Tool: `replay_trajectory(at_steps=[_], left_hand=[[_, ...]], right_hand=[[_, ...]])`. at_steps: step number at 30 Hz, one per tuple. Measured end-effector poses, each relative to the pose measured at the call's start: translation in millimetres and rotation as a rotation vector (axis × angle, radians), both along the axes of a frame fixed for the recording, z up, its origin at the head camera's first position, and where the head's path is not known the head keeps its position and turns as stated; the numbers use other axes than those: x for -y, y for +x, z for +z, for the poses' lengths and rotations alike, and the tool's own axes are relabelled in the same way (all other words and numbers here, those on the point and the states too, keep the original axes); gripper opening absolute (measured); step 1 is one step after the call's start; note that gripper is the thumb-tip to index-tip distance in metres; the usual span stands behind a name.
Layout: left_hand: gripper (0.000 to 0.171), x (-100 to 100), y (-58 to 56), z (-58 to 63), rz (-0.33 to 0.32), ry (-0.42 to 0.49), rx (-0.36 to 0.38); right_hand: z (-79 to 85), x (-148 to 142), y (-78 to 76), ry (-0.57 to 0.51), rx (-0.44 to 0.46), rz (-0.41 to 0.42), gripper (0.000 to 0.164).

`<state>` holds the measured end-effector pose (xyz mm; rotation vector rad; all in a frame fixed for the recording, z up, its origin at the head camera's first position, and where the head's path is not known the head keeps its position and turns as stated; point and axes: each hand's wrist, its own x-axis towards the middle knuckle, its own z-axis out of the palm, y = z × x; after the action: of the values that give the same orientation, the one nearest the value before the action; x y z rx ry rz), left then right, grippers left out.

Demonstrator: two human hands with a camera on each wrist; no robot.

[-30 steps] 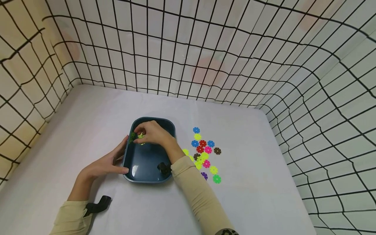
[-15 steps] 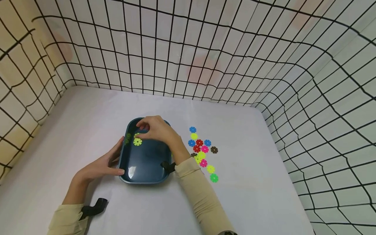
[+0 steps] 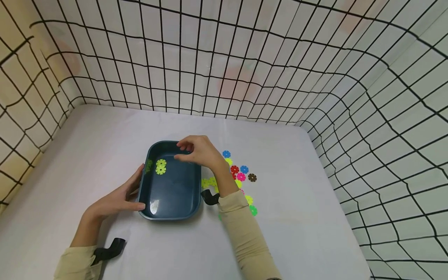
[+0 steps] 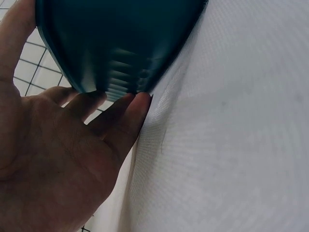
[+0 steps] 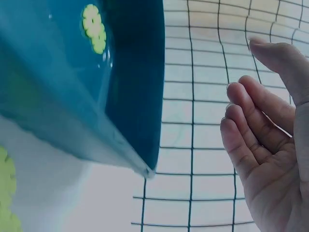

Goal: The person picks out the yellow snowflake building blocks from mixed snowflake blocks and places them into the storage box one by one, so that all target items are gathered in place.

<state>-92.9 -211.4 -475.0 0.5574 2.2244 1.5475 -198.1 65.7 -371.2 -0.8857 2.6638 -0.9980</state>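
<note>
In the head view, a dark blue tray (image 3: 175,194) holds two yellow-green notched discs (image 3: 161,166) lying side by side near its left wall. My left hand (image 3: 113,202) rests against the tray's left side, thumb at the near corner. The left wrist view shows its fingertips (image 4: 137,104) touching the outer wall. Over the tray's far right rim hovers my right hand (image 3: 201,153), holding nothing. Its fingers are relaxed and apart from the thumb in the right wrist view. Right of the tray lie several coloured notched discs (image 3: 241,177), some hidden behind my right forearm.
A white cloth (image 3: 297,217) covers the table. Black wire mesh (image 3: 196,74) stands along the back and sides. A black curved piece (image 3: 110,251) sticks out at the left sleeve, another (image 3: 210,197) at the right wrist.
My right hand has let go of a yellow-green disc in the tray and moved right, towards the far right rim. The left hand stays at the tray's side.
</note>
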Motion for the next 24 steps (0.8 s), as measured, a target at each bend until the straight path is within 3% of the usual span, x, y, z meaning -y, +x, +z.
replay_trajectory(at_steps=[7, 16, 24], left_hand=[[0.115, -1.0, -1.4, 1.7, 0.006, -0.005, -0.007], [0.115, 0.4, -0.7, 4.1, -0.001, -0.016, -0.016], [0.115, 1.8, 0.3, 1.7, -0.022, 0.038, 0.014]], right_hand=[[0.3, -22.8, 5.1, -0.049, -0.063, -0.050, 0.036], [-12.2, -47.9, 13.3, -0.043, -0.069, -0.119, 0.039], [-29.3, -60.2, 24.4, 0.003, 0.013, -0.200, 0.036]])
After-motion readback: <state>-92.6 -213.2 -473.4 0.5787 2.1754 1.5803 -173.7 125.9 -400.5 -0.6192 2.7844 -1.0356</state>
